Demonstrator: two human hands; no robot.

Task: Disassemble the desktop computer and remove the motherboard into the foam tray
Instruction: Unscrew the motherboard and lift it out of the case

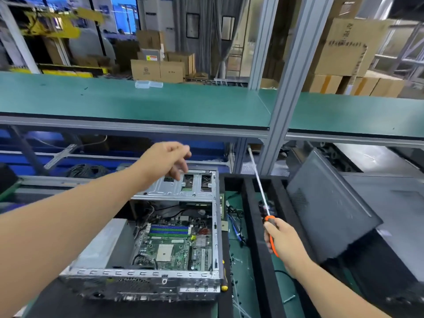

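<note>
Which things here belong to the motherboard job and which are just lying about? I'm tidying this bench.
For the job:
computer case
motherboard
screwdriver in the right hand
foam tray
left hand, over the case

Lying about:
side panel
plastic box
cardboard boxes

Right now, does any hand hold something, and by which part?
The right hand grips the screwdriver by its orange handle, with the shaft pointing away from the person. The left hand holds nothing and hovers above the computer case.

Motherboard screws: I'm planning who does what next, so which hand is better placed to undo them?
Right, probably: the right hand already grips the screwdriver; the left hand is open, holding nothing.
</note>
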